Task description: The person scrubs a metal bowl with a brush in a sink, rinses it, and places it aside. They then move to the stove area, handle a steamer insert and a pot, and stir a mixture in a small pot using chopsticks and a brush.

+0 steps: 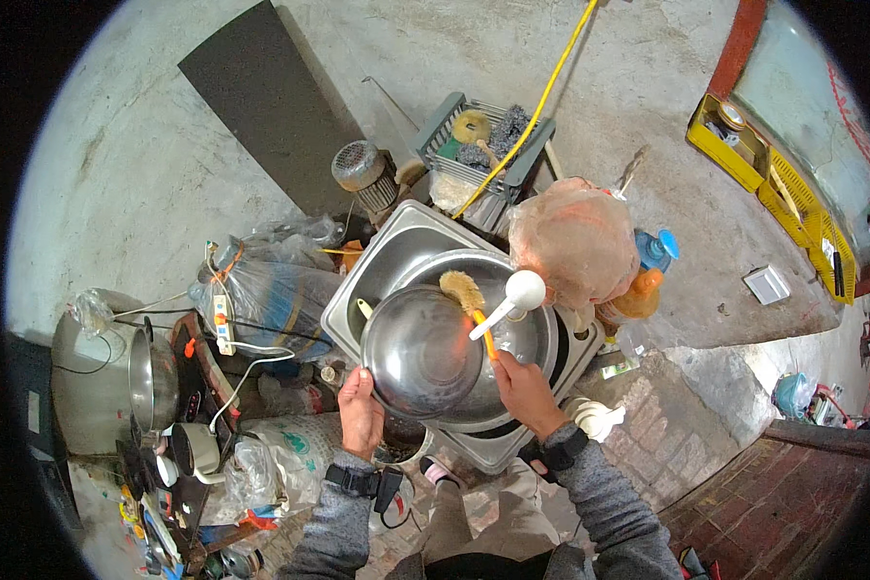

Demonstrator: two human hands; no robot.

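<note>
My left hand [361, 417] grips the rim of a shiny metal bowl [420, 348], its rounded outside facing up, tilted over a stainless steel sink [377, 264]. In my right hand [529, 395] is the orange handle of a brush [462, 290], whose tan bristles lie at the bowl's upper right edge. A larger metal basin [529, 348] sits in the sink beneath the bowl. A white faucet or spout [523, 291] reaches over the basin beside the brush handle. The inside of the held bowl is hidden.
A grey basket [442, 123] with scrubbers stands behind the sink, a yellow hose [551, 87] passing over it. Right of the sink are a plastic bag [576, 243] and pump bottles [634, 297]. At left are a power strip [222, 326] with cables and several pots.
</note>
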